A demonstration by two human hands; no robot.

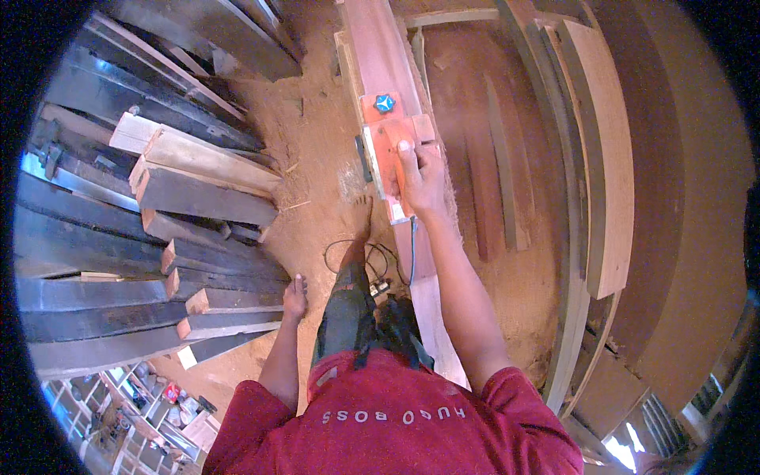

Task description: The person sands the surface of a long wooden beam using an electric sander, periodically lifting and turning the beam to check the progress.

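An orange electric hand planer with a blue front knob sits on a long pinkish wooden board. My right hand is wrapped around the planer's rear handle, thumb on top. From the planer's back end a dark cord runs down beside the board. My left hand hangs low at my left side, fingers loosely curled with nothing visible in them. It is nearest the ends of the stacked dark beams.
Stacked timber fills the left. Cord loops and a socket strip lie near my feet on the sawdust-covered floor. Right of the board are loose planks and thick pale boards. Shelving with assorted items shows at lower left.
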